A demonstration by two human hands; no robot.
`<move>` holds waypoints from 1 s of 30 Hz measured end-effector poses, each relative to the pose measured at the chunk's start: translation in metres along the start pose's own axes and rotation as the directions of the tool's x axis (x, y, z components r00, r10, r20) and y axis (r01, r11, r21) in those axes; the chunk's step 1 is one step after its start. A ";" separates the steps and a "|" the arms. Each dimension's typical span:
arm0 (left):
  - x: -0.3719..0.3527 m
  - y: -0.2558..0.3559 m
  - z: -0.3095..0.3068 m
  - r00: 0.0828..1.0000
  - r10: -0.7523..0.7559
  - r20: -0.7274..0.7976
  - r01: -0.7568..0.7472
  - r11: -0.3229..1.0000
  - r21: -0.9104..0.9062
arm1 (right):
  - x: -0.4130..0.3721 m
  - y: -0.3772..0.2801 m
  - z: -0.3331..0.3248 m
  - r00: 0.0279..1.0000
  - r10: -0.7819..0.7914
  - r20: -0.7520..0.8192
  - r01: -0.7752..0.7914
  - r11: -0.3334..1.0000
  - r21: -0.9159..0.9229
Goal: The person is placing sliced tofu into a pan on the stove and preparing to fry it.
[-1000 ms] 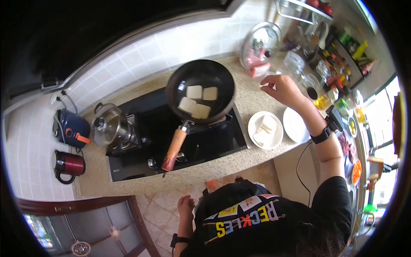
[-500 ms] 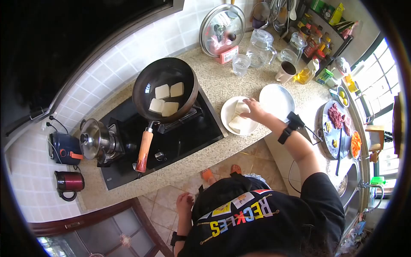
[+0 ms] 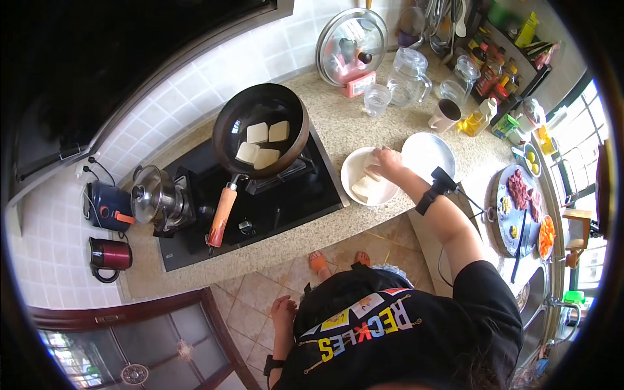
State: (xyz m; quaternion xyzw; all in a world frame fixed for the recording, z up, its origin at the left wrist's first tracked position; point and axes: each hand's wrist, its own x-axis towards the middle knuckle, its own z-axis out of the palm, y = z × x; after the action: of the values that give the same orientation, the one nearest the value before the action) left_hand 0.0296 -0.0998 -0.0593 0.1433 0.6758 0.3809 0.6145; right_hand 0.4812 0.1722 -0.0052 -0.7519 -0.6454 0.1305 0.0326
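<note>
My right hand (image 3: 388, 162) is over a white bowl (image 3: 347, 181), its fingers closed on a white tofu slice (image 3: 372, 164) they partly hide. Another tofu slice (image 3: 365, 189) lies in the bowl beneath. On the stove, a dark wok (image 3: 221, 140) with a wooden handle has several square tofu slices (image 3: 265, 158) lying flat inside. My left hand (image 3: 283, 313) hangs low beside my body, away from the counter, its fingers loosely bent with nothing in them.
Right of the bowl stands a white plate (image 3: 429, 156). A lidded steel pot (image 3: 153, 195) occupies the stove's left side. Glass pitchers (image 3: 407, 77), a mug (image 3: 445, 115) and an oil bottle (image 3: 478, 120) line the back. Red meat (image 3: 519, 189) lies on a round board (image 3: 510, 231) at right.
My right hand's fingers have drawn together on a tofu slice in the bowl. The view has shifted slightly, while the slices in the wok stay in place.
</note>
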 end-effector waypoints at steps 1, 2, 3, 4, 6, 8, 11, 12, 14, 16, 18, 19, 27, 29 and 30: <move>0.000 0.000 0.001 1.000 0.001 0.001 -0.001 1.000 -0.002 | 0.000 0.003 -0.002 0.998 -0.070 -0.004 0.070 0.998 0.006; -0.001 0.001 0.002 1.000 -0.002 -0.001 0.002 1.000 -0.001 | -0.001 0.004 -0.002 0.997 -0.071 -0.006 0.071 0.997 0.005; -0.001 0.002 0.003 1.000 -0.005 -0.002 0.005 1.000 -0.002 | -0.008 0.000 -0.012 0.994 -0.106 -0.028 0.106 0.994 -0.004; -0.001 0.001 0.004 1.000 -0.002 -0.003 0.002 1.000 -0.004 | -0.012 -0.003 -0.017 0.988 -0.143 -0.049 0.143 0.990 -0.013; 0.003 0.000 0.003 1.000 0.015 0.005 -0.015 1.000 -0.011 | -0.014 -0.005 -0.020 0.984 -0.174 -0.026 0.172 0.983 -0.061; 0.002 0.001 0.003 1.000 0.023 0.000 -0.023 1.000 0.005 | -0.011 -0.008 -0.017 0.975 -0.222 -0.002 0.221 0.970 -0.103; 0.003 0.001 0.000 1.000 0.020 -0.004 -0.020 1.000 0.021 | -0.009 0.002 -0.006 0.937 -0.313 -0.156 0.281 0.940 -0.194; 0.003 0.001 -0.001 1.000 0.015 0.000 -0.015 1.000 0.024 | -0.007 0.004 -0.003 0.932 -0.326 -0.156 0.294 0.935 -0.196; 0.003 0.002 -0.002 1.000 0.015 -0.009 -0.015 1.000 0.027 | -0.006 0.004 0.000 0.947 -0.235 -0.217 0.206 0.967 -0.147; 0.004 0.002 -0.003 1.000 0.014 -0.015 -0.014 0.999 0.031 | -0.011 -0.002 0.001 0.946 -0.210 -0.245 0.179 0.974 -0.141; 0.006 0.003 -0.005 1.000 0.003 -0.007 -0.002 0.999 0.045 | -0.014 -0.005 0.004 0.941 -0.223 -0.255 0.184 0.969 -0.166; 0.007 0.004 -0.006 1.000 0.004 -0.010 -0.004 0.999 0.039 | -0.013 -0.005 0.010 0.925 -0.229 -0.304 0.195 0.971 -0.140; 0.018 0.012 -0.011 1.000 -0.022 0.016 0.021 0.998 0.065 | -0.021 -0.014 0.013 0.925 -0.266 -0.271 0.212 0.954 -0.212; 0.019 0.014 -0.015 0.999 -0.028 0.022 0.027 0.998 0.054 | -0.021 -0.015 0.017 0.917 -0.274 -0.290 0.217 0.953 -0.212; 0.022 0.015 -0.015 0.999 -0.028 0.031 0.027 0.999 0.045 | -0.019 -0.014 0.017 0.918 -0.223 -0.327 0.171 0.968 -0.182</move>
State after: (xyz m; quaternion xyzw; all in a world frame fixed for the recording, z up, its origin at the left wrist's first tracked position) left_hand 0.0071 -0.0804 -0.0651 0.1534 0.6763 0.3550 0.6270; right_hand 0.4609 0.1543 -0.0156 -0.6943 -0.7103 -0.0560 0.1015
